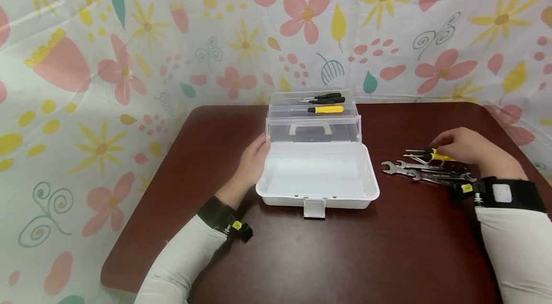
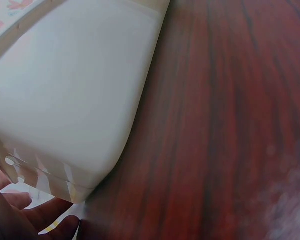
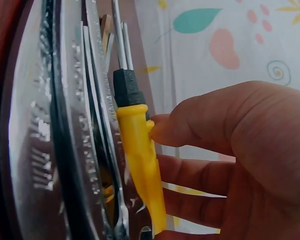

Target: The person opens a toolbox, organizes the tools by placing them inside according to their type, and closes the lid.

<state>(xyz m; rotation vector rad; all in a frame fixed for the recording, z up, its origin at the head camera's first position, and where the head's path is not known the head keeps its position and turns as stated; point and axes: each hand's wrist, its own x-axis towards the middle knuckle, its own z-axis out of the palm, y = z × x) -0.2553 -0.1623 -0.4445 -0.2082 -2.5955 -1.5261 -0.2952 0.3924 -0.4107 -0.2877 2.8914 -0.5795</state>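
Observation:
A white toolbox [image 1: 316, 174] stands with its clear lid raised toward the wall. My left hand [image 1: 253, 160] holds its rear left corner, the fingers [image 2: 45, 212] bent behind the edge. On the right, my right hand [image 1: 463, 146] pinches a yellow-handled screwdriver between thumb and fingers. A second yellow-handled screwdriver [image 3: 140, 160] lies right in front of it, partly covering it in the right wrist view. Several metal wrenches [image 1: 427, 172] lie in a bunch nearer to me, just beside the screwdrivers.
Clear trays [image 1: 280, 111] in the raised lid carry a yellow screwdriver [image 1: 326, 109] and black-handled tools [image 1: 328, 99]. A dark red-brown table [image 1: 276, 256] bears everything. A flowered cloth [image 1: 172, 54] hangs behind it.

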